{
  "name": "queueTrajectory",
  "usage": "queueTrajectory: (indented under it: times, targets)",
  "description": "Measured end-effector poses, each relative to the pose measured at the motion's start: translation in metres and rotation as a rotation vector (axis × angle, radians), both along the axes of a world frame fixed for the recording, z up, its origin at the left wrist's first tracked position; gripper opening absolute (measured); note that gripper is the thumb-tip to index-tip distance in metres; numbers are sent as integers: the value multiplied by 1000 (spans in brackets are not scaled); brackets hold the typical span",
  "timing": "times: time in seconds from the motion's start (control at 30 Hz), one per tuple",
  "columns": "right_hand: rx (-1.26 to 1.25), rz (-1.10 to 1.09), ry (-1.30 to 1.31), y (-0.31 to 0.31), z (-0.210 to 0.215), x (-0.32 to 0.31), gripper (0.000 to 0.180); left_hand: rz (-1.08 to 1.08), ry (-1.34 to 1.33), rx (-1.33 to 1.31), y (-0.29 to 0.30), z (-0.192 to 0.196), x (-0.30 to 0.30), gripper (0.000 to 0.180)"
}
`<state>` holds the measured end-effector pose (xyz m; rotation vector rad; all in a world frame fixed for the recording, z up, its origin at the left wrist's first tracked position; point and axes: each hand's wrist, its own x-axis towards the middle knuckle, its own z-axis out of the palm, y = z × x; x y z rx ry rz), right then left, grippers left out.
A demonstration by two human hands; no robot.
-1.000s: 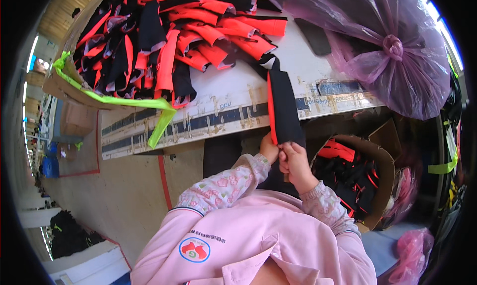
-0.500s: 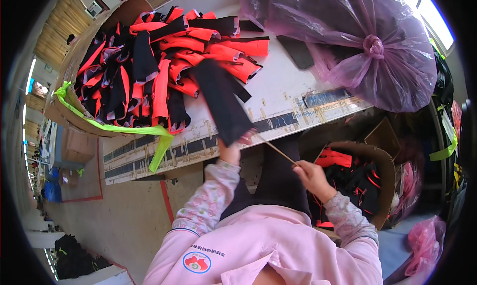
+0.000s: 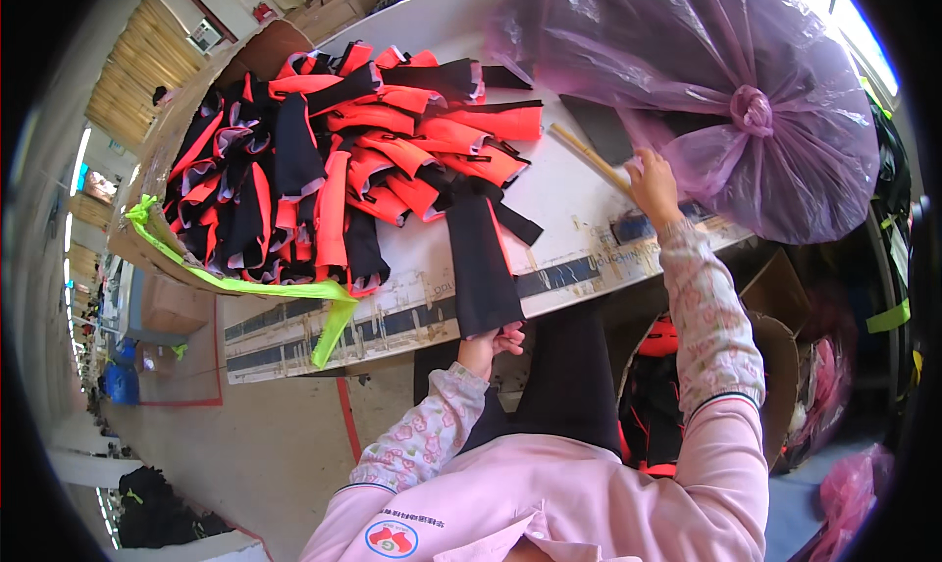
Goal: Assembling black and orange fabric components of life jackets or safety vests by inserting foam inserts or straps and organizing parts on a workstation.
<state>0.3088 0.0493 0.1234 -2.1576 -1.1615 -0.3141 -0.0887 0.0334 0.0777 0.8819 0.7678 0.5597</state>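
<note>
"One black fabric piece (image 3: 481, 268) reached across the surface (image 3: 569, 219) to its edge; which step were we at?"

"Our left hand (image 3: 491, 350) gripped its near end; our right hand (image 3: 652, 184) pinched a thin stick (image 3: 589, 158) near the purple bag (image 3: 677, 32). The next move, we judged, called for steady fingers."

"Around us?"

"We had a coral-and-black heap (image 3: 339, 209), then red-lined floor (image 3: 270, 449) beyond."
</note>
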Motion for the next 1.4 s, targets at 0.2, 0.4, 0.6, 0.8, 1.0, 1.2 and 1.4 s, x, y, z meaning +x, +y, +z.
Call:
queueTrajectory:
  times: [0.2, 0.4, 0.6, 0.8, 1.0, 1.2, 1.4]
  targets:
    - [-254, -249, 134, 68, 10, -13, 53, 5, 29, 5, 1, 4, -8, 36]
    - [-124, -162, 370, 59, 4, 19, 39, -41, 41, -29, -4, 6, -2, 32]
    - [57, 13, 227, 24, 41, -16, 23, -12, 76, -32, -4, 6, -6, 31]
    - [-63, 218, 118, -45, 30, -25, 23, -35, -3, -14, -1, 0, -4, 36]
    - [-274, 327, -346, -79, 25, -45, 44, -9, -13, -34, 1, 5, -4, 35]
    - [-350, 318, -189, -78, 41, -166, 70, -13, 93, -55, -2, 15, 0, 39]
    - [-542, 205, -297, -62, 26, -178, 54, -22, 124, -80, -11, 35, 6, 31]
